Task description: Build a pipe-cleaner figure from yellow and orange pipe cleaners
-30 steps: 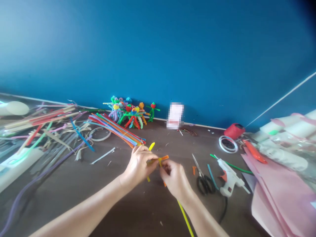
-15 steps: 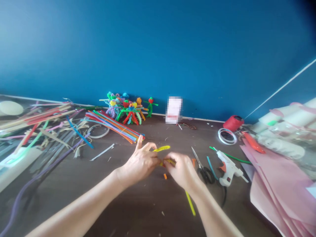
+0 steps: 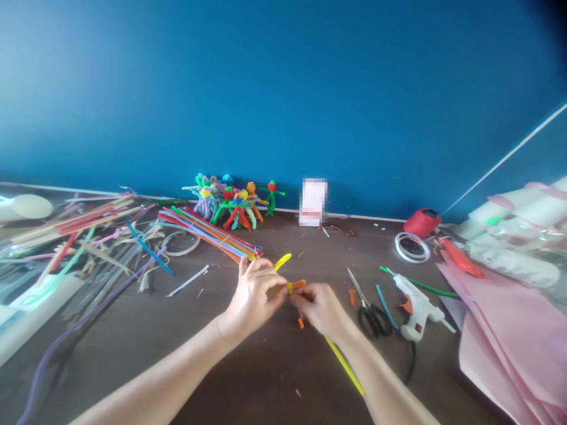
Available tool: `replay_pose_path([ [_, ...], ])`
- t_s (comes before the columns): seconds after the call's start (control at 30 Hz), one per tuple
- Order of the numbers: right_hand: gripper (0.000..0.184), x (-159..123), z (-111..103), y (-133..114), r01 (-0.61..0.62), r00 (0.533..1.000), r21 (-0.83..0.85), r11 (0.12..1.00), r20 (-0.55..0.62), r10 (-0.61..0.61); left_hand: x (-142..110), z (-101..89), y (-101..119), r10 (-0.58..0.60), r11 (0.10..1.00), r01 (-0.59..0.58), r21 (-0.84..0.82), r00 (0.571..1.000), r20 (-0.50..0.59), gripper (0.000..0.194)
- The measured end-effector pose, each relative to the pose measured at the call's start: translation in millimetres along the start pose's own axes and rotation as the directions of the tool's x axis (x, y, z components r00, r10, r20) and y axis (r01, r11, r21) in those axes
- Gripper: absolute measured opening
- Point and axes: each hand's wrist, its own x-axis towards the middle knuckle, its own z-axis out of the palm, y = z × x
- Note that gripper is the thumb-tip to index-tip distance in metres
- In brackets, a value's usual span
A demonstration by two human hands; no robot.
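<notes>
My left hand pinches a yellow pipe cleaner, whose bent end sticks up past the fingers. Close against it, my right hand is closed on the same small piece with thumb and forefinger. An orange pipe cleaner part shows between the two hands, where the yellow wraps around it. A long yellow length runs out beneath my right wrist towards me. Whether it joins the held piece is hidden by the hand. A short orange offcut is just below the fingertips.
Scissors, a blue piece and a white glue gun lie to the right, beside pink sheets. Behind my left hand are bundled pipe cleaners and several pipe-cleaner figures. Loose strips cover the left side.
The yellow end at my left hand has tilted more upright, and the orange part has come into view between my hands. More of the yellow length shows below my right wrist.
</notes>
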Motion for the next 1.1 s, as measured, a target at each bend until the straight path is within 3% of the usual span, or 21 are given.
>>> replay_pose_path([
  [0.23,0.018,-9.7,4.4,-5.4,0.086,0.983,-0.440,0.894,-0.107,-0.147,1.3,-10.0,9.8,0.103,0.970,-0.121,0.210,0.990,0.095,0.020],
  [0.43,0.016,-11.6,-1.8,-10.7,0.051,0.973,-0.563,0.825,-0.156,-0.167,-1.4,-7.1,6.2,0.146,0.948,-0.193,0.252,0.970,0.196,0.020],
  [0.57,0.014,-6.9,-6.8,-6.8,0.059,0.979,-0.387,0.920,-0.159,-0.129,-2.1,-6.1,2.1,0.222,0.948,-0.264,0.178,0.949,0.225,0.018],
  [0.7,0.013,0.6,-12.8,-0.9,-0.027,0.997,0.005,1.000,-0.074,0.027,0.0,-9.0,2.6,0.274,0.954,-0.293,0.063,0.937,0.218,0.021],
  [0.87,0.016,7.2,-14.3,8.5,-0.238,0.971,0.409,0.881,0.128,0.203,-0.1,-6.5,3.8,0.147,0.985,-0.124,-0.116,0.966,0.215,0.015],
  [0.93,0.016,8.7,-12.5,11.6,-0.259,0.964,0.466,0.846,0.178,0.197,-0.5,-4.4,3.3,0.089,0.987,-0.055,-0.153,0.971,0.224,0.014],
  [1.1,0.017,9.8,-8.8,13.1,-0.208,0.977,0.481,0.852,0.138,0.161,0.2,-1.8,0.3,-0.009,0.987,0.047,-0.152,0.971,0.238,0.013],
])
